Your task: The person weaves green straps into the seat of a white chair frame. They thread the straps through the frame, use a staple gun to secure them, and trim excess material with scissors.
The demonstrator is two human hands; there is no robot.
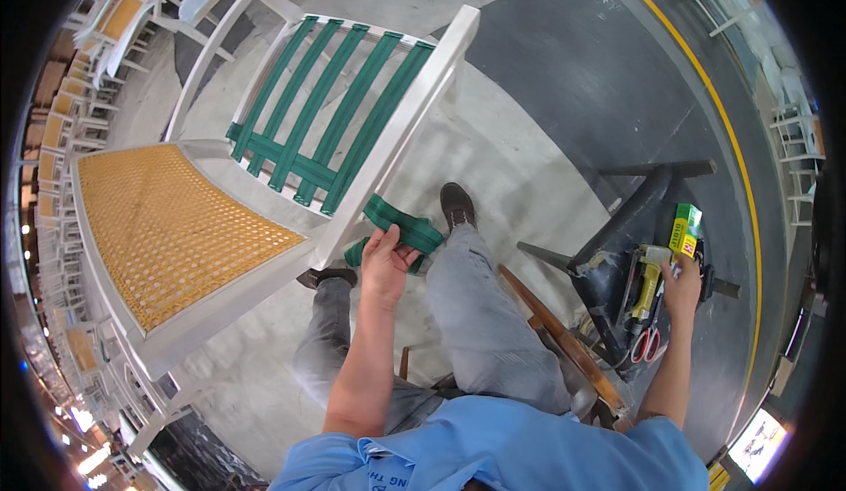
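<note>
My left hand (388,266) is closed around a green webbing strap (414,232), whose loose folds hang beside the chair. Green strips run along a white-framed chair (445,50) tilted to my left, with one strip crossing them near the bottom. Its other panel is woven tan cane (181,226). Over a black stool (599,257) on my right, my right hand (680,290) is closed among the tools, at the lower end of a green and yellow box (685,229). What its fingers hold is hidden. Close by lie a yellow-handled tool (648,290) and red-handled scissors (646,345).
My legs (485,315) are between the chair and the stool. Brown wooden pieces (564,345) lean near my right knee. Rows of white chairs (115,28) stand at the far left, and more (797,152) are at the right. A yellow floor line (718,112) curves past the stool.
</note>
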